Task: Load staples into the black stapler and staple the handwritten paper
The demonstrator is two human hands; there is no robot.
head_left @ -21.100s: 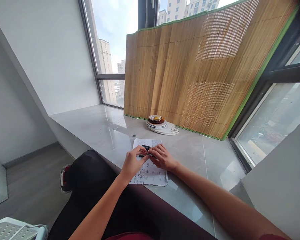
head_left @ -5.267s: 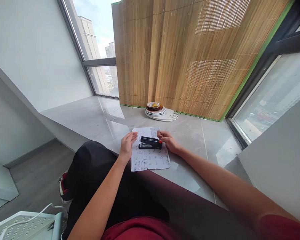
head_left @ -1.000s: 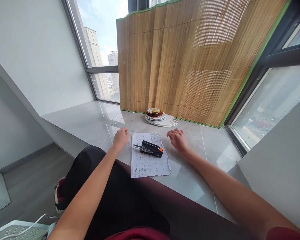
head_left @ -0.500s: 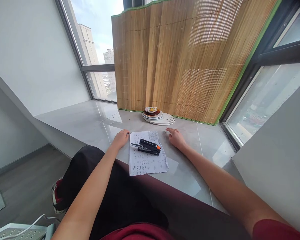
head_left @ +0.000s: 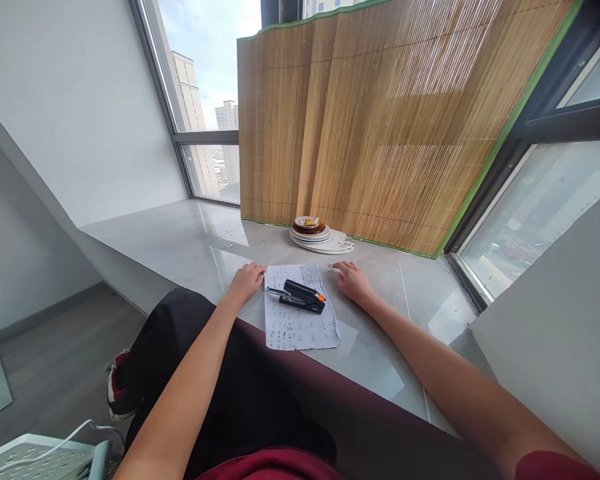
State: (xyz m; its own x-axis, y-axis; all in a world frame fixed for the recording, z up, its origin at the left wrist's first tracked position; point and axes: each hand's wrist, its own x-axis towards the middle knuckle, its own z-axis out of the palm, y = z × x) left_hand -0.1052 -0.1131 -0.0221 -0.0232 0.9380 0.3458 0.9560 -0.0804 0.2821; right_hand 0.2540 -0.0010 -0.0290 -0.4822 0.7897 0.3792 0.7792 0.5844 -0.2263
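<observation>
A handwritten sheet of paper [head_left: 300,333] lies on the pale tiled ledge, with a black stapler [head_left: 303,297] with an orange end resting on it. The stapler's metal part sticks out to the left. My left hand [head_left: 246,283] rests at the paper's upper left edge. Its fingers are closed, and a small dark thing shows at their tips. To the right of the paper, my right hand [head_left: 354,281] lies on the ledge with fingers curled. A small whitish bit [head_left: 333,268] shows at its fingertips, too small to name.
Behind the paper stands a stack of plates [head_left: 310,233], partly on a larger white oval plate [head_left: 341,244]. A bamboo blind [head_left: 355,133] covers the window at the back. The ledge's front edge runs above my legs. A white perforated basket [head_left: 25,457] is at lower left.
The fingers of my right hand have drawn in, and a whitish bit now shows at their tips. My left hand stays by the paper's edge. The whole view has shifted slightly.
</observation>
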